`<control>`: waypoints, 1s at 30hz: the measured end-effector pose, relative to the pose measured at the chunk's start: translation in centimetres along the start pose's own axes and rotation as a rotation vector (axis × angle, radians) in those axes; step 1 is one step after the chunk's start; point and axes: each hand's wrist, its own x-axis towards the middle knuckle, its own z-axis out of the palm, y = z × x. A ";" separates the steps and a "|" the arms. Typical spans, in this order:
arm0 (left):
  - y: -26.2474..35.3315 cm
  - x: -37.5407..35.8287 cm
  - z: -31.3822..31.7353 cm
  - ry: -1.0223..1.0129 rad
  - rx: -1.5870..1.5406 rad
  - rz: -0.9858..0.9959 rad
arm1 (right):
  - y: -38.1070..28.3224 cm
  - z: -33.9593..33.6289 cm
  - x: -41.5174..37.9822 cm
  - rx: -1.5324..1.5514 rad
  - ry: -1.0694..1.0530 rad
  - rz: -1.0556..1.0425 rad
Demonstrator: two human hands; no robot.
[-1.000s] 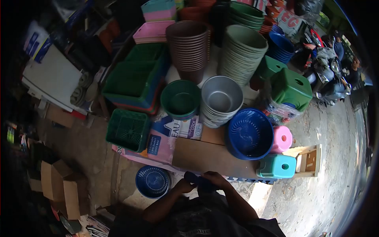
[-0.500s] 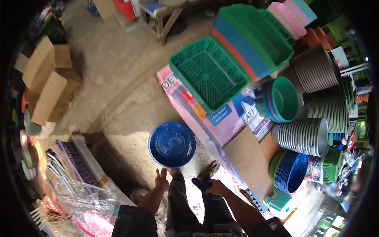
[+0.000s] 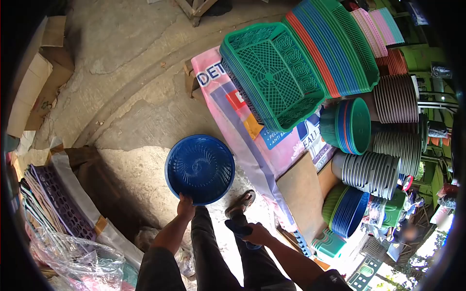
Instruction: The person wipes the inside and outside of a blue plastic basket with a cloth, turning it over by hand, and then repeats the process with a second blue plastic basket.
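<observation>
A round blue plastic basket (image 3: 200,167), with a pattern of slots in its bottom, is in front of me over the concrete floor. My left hand (image 3: 186,206) grips its near rim, fingers at the edge. To the right, my right hand (image 3: 256,234) is closed around a dark blue cloth-like item (image 3: 238,228), held over my right leg. A sandaled foot (image 3: 246,199) shows between the basket and the table.
Stacked green rectangular baskets (image 3: 272,72) stand on a pink-covered table (image 3: 242,140) at the right, with round tubs (image 3: 361,126) and grey pails (image 3: 371,172) beyond. A cardboard box (image 3: 43,77) and plastic-wrapped goods (image 3: 73,247) line the left.
My left hand, open near the basket before, has taken hold of its rim. The basket appears larger and a little further left. My right hand still holds the dark blue item.
</observation>
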 end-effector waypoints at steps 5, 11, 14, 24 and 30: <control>-2.2 -0.1 -4.5 -0.015 -0.039 0.321 | -1.8 -2.3 -0.7 0.098 0.050 -0.015; -3.2 -0.5 -5.3 0.094 0.037 0.514 | -2.6 -3.1 -1.7 0.138 0.068 -0.098; -2.4 -1.8 -6.5 0.176 -0.018 0.643 | 0.0 -1.8 -1.2 0.091 0.121 -0.103; -1.6 -11.5 -18.9 0.381 -0.910 0.192 | 4.3 -3.1 -4.6 0.185 0.169 -0.052; -1.5 -17.5 -26.8 0.576 -1.829 -0.082 | -7.5 -9.3 -14.3 0.344 0.805 -0.410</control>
